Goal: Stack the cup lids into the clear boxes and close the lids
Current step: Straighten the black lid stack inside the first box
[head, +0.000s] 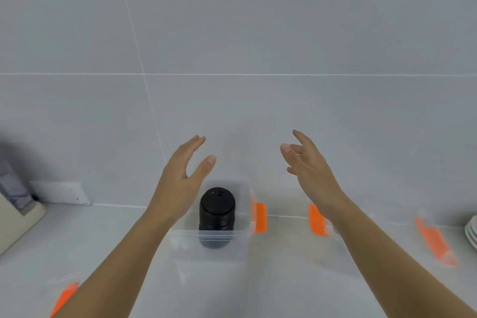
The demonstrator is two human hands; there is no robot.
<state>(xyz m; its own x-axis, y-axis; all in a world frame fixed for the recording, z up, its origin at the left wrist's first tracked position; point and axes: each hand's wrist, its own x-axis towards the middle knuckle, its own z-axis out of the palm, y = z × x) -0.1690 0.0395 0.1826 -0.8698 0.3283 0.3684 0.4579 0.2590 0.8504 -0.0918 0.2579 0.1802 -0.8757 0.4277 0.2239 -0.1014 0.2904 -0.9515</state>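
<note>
A tall stack of black cup lids (217, 214) stands inside a clear box (240, 245) with no cover on it, in the middle of the white counter. An orange latch (259, 217) shows on the box's right side. My left hand (180, 181) hovers above the box's left edge, fingers spread, empty. My right hand (309, 170) is raised to the right of the box, fingers apart, holding nothing. Both hands are clear of the stack.
A second clear box or cover with orange latches (318, 221) (436, 242) lies blurred to the right. Another orange latch (64, 297) sits at the lower left. White plates (472, 232) are stacked at the right edge. A beige object (18, 222) and a wall socket (62, 192) are on the left. A tiled wall stands close behind.
</note>
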